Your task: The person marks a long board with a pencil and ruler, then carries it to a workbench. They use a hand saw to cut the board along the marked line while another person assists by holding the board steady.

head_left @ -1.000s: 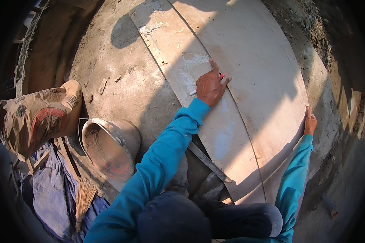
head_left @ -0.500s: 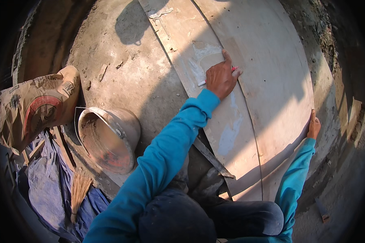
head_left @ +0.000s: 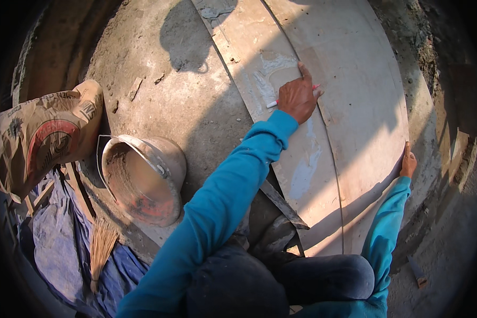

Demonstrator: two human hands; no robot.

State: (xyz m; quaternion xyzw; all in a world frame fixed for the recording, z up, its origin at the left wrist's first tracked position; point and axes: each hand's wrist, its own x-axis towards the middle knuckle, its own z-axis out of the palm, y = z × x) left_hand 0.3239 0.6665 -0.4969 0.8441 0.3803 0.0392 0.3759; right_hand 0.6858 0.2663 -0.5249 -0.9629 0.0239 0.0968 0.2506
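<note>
marker (head_left: 274, 103): red-and-white, lying across pale tile (head_left: 355, 122) on the concrete floor, near the seam | left hand (head_left: 298, 97): fingers closed around marker, forefinger stretched along seam | right hand (head_left: 408, 163): gripping tile's right edge | metal bucket (head_left: 143, 180), paper sack (head_left: 45, 135), small broom (head_left: 100, 246) well left.

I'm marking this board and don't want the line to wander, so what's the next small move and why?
Probably slide the left hand with its marker further along the seam between the two boards. The right hand grips the far edge, and the hand rests right at that seam.
</note>
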